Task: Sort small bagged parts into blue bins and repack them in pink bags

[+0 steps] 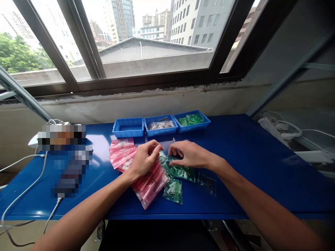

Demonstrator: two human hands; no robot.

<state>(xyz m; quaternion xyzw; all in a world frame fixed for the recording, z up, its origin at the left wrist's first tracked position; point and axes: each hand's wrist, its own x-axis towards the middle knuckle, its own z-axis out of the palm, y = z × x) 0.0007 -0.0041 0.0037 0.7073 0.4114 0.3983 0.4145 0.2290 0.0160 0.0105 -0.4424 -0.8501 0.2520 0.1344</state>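
My left hand (146, 157) is over a fanned stack of pink plastic bags (151, 181). Its fingers are curled, with thumb and forefinger close together; anything between them is too faint to make out. My right hand (190, 153) hovers above a pile of green printed packets (181, 171), its fingers bent and the thumb apart from them. One green packet (173, 191) lies separately nearer the table edge. A faint translucent patch, perhaps clear plastic, shows between the hands. To the right of the pile lies a flat clear bag (208, 183).
Three blue bins stand against the wall: an empty bin (128, 133), a bin with clear packets (161, 131) and a bin with green packets (193, 129). Cables (34, 184) and blurred-out items occupy the blue table's (251, 167) left side. Metal shelf posts flank it.
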